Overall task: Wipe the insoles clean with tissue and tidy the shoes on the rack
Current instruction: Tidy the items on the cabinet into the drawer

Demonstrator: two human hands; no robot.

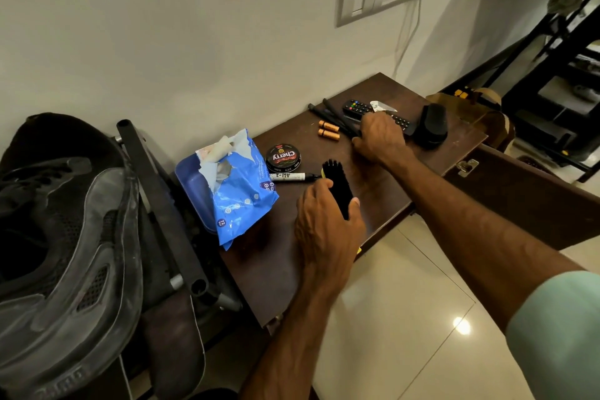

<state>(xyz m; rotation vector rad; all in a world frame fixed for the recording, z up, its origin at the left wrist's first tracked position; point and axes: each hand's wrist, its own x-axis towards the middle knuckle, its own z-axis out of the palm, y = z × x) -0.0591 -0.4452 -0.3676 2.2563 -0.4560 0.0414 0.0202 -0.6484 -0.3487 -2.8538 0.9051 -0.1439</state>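
Seen from the head camera, a brown tabletop (279,269) stands against a white wall. The left hand (328,221) grasps a black shoe brush (337,178). Farther off, the right hand (380,140) curls over the near ends of some black rods (328,112); whether it grips them cannot be told.

A torn blue tissue pack (237,191) lies left of both hands and nearer the left hand, its long axis running far to near. White tissue shows at its far end. It rests partly in a blue tub (190,182), and nothing else shows in the tub. A polish tin (283,157) sits closed just beside it. A black shoe (71,221) fills the near left.
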